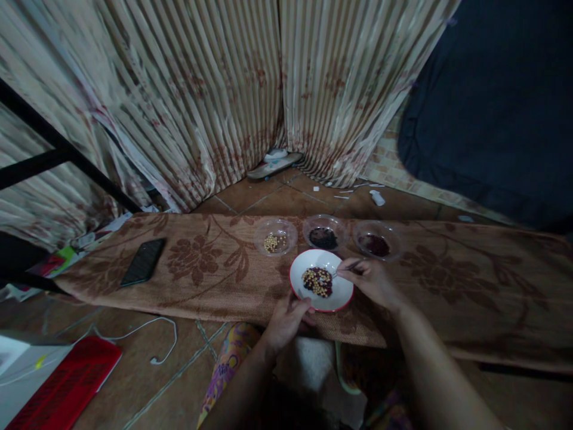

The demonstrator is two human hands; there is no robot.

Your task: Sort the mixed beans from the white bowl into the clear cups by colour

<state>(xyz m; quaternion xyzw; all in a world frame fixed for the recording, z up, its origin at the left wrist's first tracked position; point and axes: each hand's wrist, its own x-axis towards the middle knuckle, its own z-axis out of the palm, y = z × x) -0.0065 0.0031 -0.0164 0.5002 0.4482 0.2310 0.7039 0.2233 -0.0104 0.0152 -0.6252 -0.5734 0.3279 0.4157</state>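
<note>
At a brown cloth-covered bench's (447, 310) near edge, left hand (289, 318) pinching a round white red-rimmed bowl (319, 258), right hand (371, 280) a slim grey utensil (356, 263) — hard poking could spill yellow-and-dark beans (317, 282).

Striped curtains (215, 89) hang beyond a dark phone (143, 262).

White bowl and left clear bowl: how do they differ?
The white bowl is opaque with a red rim; the left clear bowl is transparent. The white bowl holds dark and pale pieces; the left clear bowl shows only pale ones. The left hand holds the white bowl; the left clear bowl rests on cloth. Both are round.
</note>
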